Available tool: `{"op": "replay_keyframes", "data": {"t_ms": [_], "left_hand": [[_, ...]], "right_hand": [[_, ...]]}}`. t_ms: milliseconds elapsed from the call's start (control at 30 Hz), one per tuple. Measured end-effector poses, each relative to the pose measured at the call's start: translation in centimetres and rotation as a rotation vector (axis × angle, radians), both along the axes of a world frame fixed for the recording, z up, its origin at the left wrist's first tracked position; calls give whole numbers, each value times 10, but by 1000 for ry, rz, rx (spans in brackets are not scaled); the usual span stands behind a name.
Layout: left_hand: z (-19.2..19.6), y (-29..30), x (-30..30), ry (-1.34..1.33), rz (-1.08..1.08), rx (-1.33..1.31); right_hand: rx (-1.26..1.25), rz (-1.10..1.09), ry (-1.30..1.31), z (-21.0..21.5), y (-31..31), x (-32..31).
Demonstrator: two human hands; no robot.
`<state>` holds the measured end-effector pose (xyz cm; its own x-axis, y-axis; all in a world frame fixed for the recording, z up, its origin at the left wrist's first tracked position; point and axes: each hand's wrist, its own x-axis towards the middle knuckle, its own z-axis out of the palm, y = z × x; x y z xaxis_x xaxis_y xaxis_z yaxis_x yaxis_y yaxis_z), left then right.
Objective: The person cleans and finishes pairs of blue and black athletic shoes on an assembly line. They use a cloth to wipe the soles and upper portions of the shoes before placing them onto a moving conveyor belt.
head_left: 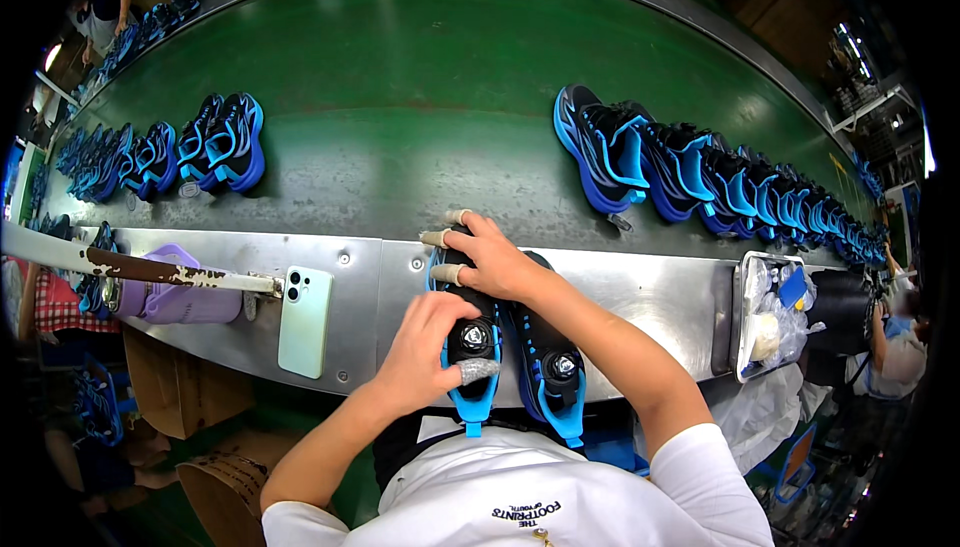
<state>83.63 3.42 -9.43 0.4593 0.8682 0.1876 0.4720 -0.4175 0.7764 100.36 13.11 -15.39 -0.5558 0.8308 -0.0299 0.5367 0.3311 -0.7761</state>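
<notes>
A pair of black and blue sneakers lies at the metal table edge in front of me, heels toward me. Over the upper of the left sneaker my left hand is curled, its thumb wrapped in silvery tape and set beside the round dial. My right hand lies across the toe of this same sneaker, with tan tape on several fingertips bent over its left side, and hides most of the toe. The right sneaker, also fitted with a dial, sits beside it under my right forearm.
Sneakers line the green belt in a long row at right and a shorter group at left. A pale green phone, purple container and white-painted bar are left; a white tray of plastic bags stands right.
</notes>
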Motion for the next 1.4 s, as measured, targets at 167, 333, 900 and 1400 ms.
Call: {"op": "replay_keyframes", "data": {"t_ms": [167, 333, 900, 1400], "left_hand": [[-6, -7, 14, 3, 190, -119], [-7, 13, -6, -162, -169, -245], [20, -27, 11, 84, 6, 161], [-11, -30, 44, 382, -339, 101]], "right_hand": [[-31, 12, 0, 2, 2, 3], [-24, 12, -3, 2, 3, 2], [249, -178, 150, 26, -26, 58], [-548, -468, 150, 10, -148, 154]]}}
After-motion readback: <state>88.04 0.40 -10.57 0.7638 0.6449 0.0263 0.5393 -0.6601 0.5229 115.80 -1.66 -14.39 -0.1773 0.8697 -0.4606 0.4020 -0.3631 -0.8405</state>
